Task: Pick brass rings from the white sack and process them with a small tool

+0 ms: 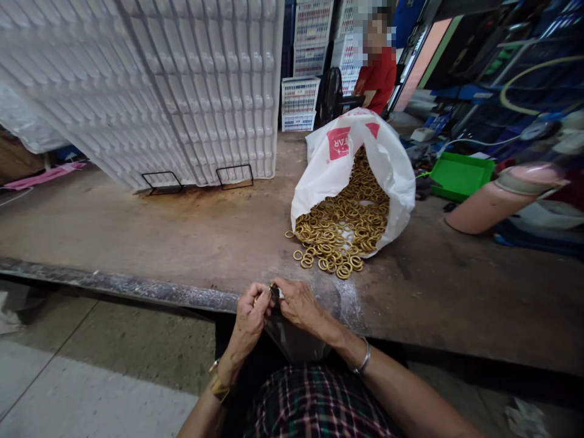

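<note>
I am pinching a small gold-coloured metal ring (261,296) in my left hand (250,316), fingers closed tight on it, just at the near edge of the worn brown worktop (182,237). My right hand (298,302) is pressing a small dark part (275,292) against it, fingertips narrowed. I am judging that keeping both close over the edge steadies the fit. Beyond the hands, the white plastic bag (337,158) is spilling brass rings (342,228).
</note>
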A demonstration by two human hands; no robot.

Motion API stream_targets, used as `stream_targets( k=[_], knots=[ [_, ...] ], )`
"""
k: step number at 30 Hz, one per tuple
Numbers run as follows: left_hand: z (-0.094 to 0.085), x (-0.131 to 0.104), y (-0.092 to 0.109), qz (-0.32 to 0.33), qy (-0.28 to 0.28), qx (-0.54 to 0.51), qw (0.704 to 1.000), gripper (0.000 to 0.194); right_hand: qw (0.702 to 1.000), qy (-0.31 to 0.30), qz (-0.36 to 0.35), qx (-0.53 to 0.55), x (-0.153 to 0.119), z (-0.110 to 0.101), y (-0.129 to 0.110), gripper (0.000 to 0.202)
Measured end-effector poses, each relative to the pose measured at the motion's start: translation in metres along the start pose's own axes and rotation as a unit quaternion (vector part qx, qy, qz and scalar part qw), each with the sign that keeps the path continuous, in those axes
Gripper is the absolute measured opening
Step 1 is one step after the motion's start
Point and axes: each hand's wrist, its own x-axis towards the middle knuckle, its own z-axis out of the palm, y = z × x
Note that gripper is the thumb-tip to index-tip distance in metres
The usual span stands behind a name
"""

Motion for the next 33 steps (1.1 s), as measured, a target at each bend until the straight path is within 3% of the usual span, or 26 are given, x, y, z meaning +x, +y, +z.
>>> stream_targets(
  k=[13,22,27,30,33],
  knots=[
    [-0.001,-0.001,-0.002,0.007,-0.007,0.014,1.000,0.029,0.998,-0.040,0.022,-0.044,0.000,0.000,-0.001,0.028],
    [-0.003,-0.009,-0.001,0.019,-0.028,-0.005,0.999,0.029,0.987,-0.113,0.043,-0.106,0.013,-0.004,-0.001,0.025],
    [0.000,-0.014,0.000,-0.046,-0.067,-0.169,0.982,0.027,0.979,-0.112,0.062,-0.156,0.026,-0.005,-0.002,0.025],
    [0.001,-0.012,-0.004,-0.087,-0.052,-0.287,0.953,0.027,0.969,-0.058,0.099,-0.220,0.045,-0.011,0.001,0.026],
    [0.000,-0.010,-0.006,-0.111,-0.041,-0.323,0.939,0.028,0.955,-0.009,0.116,-0.274,0.070,-0.021,0.008,0.026]
  ],
)
